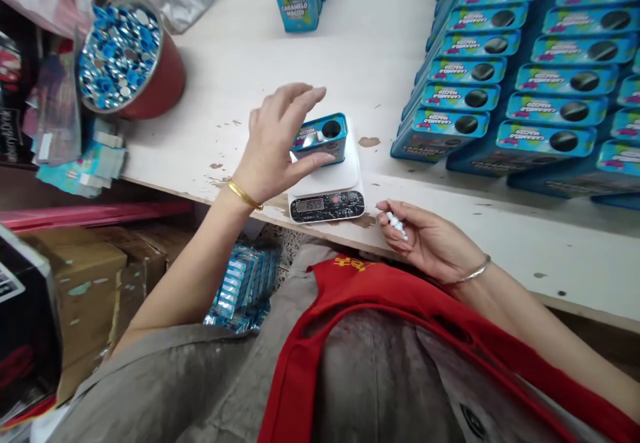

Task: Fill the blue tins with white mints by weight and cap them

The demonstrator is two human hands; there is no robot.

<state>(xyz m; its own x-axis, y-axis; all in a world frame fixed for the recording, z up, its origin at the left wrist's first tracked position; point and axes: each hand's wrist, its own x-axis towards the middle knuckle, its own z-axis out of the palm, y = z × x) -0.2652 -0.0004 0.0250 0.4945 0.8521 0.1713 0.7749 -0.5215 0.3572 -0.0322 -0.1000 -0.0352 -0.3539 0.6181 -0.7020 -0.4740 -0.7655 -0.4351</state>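
A blue tin [336, 127] with a round dark opening in its top stands on a small white kitchen scale [353, 163]. My left hand [277, 139] is spread at the tin's left side, its thumb across the front and its fingers raised above the far edge. Part of the tin is hidden behind this hand, so I cannot tell how firmly it touches. A small white piece shows on the tin's top near the opening. To the right of the scale, my right hand [425, 239] is curled palm up around several small white candies [397, 224].
Rows of similar blue tins [453, 123] fill the right of the white table [225, 63]. More tins [300, 3] stand at the back. A red bucket [167, 76] of blue and silver caps stands at left. Cardboard boxes [90, 296] and blue packages [243, 283] lie below the table edge.
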